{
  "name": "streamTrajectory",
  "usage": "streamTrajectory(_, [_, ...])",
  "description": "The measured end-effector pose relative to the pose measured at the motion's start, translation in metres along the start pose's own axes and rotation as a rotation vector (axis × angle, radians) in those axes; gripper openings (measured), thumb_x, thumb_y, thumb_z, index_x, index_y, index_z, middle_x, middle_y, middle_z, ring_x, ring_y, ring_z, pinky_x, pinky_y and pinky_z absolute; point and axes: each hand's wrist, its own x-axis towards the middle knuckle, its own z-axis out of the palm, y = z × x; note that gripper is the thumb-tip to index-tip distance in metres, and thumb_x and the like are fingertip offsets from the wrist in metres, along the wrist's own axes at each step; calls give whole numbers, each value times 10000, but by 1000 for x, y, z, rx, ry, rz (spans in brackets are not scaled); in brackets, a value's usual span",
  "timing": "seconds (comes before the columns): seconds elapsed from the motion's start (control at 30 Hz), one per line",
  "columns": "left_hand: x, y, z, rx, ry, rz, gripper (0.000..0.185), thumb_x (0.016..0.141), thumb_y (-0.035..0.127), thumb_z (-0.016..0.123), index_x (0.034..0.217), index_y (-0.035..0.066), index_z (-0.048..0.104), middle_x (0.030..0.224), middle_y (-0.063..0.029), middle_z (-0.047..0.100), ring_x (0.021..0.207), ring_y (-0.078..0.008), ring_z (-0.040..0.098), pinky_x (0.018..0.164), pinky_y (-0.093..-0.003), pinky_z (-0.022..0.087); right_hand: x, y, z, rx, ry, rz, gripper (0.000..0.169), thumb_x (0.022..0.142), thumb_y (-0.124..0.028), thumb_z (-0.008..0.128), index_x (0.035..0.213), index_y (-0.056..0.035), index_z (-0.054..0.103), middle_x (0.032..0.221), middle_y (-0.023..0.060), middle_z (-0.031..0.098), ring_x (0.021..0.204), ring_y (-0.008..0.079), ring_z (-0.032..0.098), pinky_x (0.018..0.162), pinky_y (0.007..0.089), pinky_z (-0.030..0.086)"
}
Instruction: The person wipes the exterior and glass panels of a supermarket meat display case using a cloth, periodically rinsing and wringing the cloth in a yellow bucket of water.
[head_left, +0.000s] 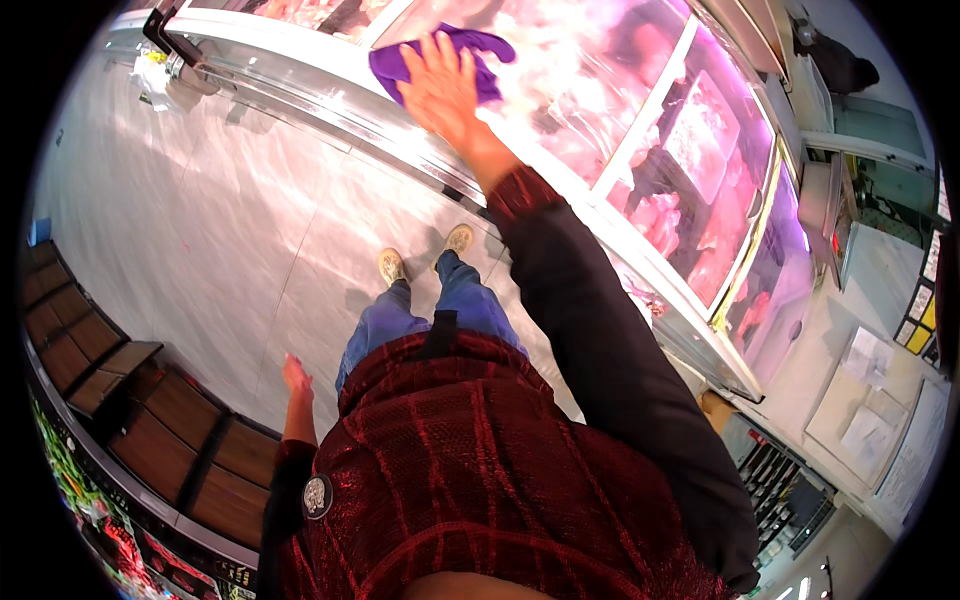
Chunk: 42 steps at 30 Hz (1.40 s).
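Note:
My right hand (439, 84) lies flat, fingers spread, on a purple cloth (390, 66). It presses the cloth onto the glass top of a lit display case (517, 146), close to its white front frame. Beneath the glass, raw meat (660, 221) shows pink, partly washed out by glare and reflections. My left hand (298, 375) hangs low at my side above the floor, apart from the case. It appears to hold nothing; its fingers are small and partly blurred.
A metal rail (315, 105) runs along the case's front. Behind me stands a shelf with brown panels (161, 442) and packaged goods (124, 544) at its edge. Papers (870, 356) lie on a white counter (825, 330) at right. A dark-clothed person (836, 64) is at upper right.

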Motion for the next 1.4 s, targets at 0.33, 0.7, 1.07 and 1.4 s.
streamTrajectory(0.33, [-6, 52, 26, -139, -387, 10, 715, 960, 569, 298, 1402, 9, 355, 1482, -156, 331, 1405, -294, 228, 1071, -521, 289, -113, 26, -29, -157, 268, -127, 510, 767, -167, 595, 1275, -192, 559, 1366, 118, 472, 1286, 297, 412, 1033, 515, 275])
streamTrajectory(0.7, [33, 69, -21, -263, -373, -64, 726, 967, 564, 281, 1413, -6, 324, 1473, -170, 342, 1379, -315, 282, 1087, -492, 283, -286, 119, -130, -321, -155, 214, 649, 780, 0, 518, 1395, -178, 412, 1410, 78, 427, 1345, 265, 353, 1047, 459, 321])
streamTrajectory(1.07, [1, 37, 2, -307, -468, -176, 694, 976, 553, 274, 1391, 2, 354, 1417, -154, 418, 1280, -303, 420, 989, -443, 379, -69, 5, -25, 11, 128, -239, 485, 850, -103, 485, 1331, -50, 450, 1359, 130, 461, 1298, 264, 409, 1063, 474, 317])
streamTrajectory(1.4, [-75, 71, 26, -307, -475, 61, 677, 981, 540, 267, 1382, 3, 357, 1415, -142, 419, 1296, -305, 406, 1041, -460, 342, -73, -8, 7, -112, 533, -249, 263, 810, -168, 538, 1066, -152, 598, 1209, 27, 572, 1171, 171, 505, 1014, 480, 308])
